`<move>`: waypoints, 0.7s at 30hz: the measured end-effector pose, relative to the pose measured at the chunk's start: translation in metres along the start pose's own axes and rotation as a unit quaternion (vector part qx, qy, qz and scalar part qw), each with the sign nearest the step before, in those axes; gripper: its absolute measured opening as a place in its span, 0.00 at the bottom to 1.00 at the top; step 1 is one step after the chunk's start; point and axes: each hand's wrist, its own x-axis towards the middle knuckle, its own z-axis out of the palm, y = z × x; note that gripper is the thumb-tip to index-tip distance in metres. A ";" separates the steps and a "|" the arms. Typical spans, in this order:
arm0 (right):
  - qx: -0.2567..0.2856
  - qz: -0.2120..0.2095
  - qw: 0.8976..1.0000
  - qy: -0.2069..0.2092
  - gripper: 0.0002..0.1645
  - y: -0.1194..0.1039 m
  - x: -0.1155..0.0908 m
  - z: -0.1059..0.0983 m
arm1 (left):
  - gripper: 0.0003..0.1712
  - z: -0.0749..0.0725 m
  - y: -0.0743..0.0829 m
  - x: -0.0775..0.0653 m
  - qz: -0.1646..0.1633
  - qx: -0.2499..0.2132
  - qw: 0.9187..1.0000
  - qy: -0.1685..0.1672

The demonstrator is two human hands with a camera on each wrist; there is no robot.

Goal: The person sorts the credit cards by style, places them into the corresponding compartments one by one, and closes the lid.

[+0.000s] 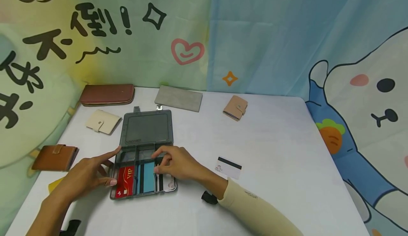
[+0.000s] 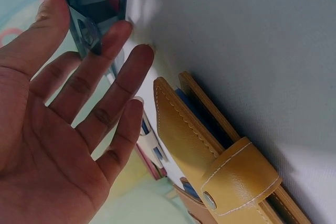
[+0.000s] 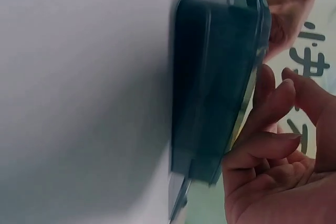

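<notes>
A dark clear plastic case [image 1: 147, 128] lies on the table with its lid folded back. In its front compartments are a red VIP card [image 1: 125, 183], a light blue card [image 1: 148, 177] and a white card with a black stripe [image 1: 168, 183]. My left hand [image 1: 84, 176] is at the case's left side, thumb and forefinger at the edge, the other fingers loosely spread in the left wrist view. Over the right compartments is my right hand [image 1: 180, 163], fingers bent, with a gap between thumb and forefinger and nothing visibly held. The right wrist view shows it beside the case wall [image 3: 215, 93].
A white card [image 1: 228, 168] lies to the right. Around the case are a brown wallet [image 1: 54, 158], a cream wallet [image 1: 103, 121], a long maroon wallet [image 1: 107, 94], a grey wallet [image 1: 178, 98] and a tan wallet [image 1: 236, 108]. My left arm partly hides a yellow wallet [image 2: 184, 140].
</notes>
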 end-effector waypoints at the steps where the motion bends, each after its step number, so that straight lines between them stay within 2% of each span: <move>1: -0.007 -0.004 1.000 0.003 0.22 0.002 -0.001 -0.002 | 0.60 0.000 0.000 0.000 0.000 0.002 1.000 0.001; 6: -0.007 0.007 1.000 0.021 0.21 0.017 -0.013 -0.022 | 0.60 0.001 0.000 0.000 0.001 0.005 1.000 0.003; 14: -0.052 0.077 0.993 0.068 0.26 0.047 -0.057 -0.064 | 0.60 0.001 0.000 0.000 0.005 0.004 1.000 0.008; 17: -0.087 0.103 0.987 0.091 0.28 0.059 -0.077 -0.076 | 0.60 0.002 0.000 0.000 0.003 0.005 1.000 0.008; 21: -0.155 0.145 0.970 0.122 0.32 0.070 -0.101 -0.089 | 0.60 0.002 -0.001 -0.001 0.001 0.006 1.000 0.006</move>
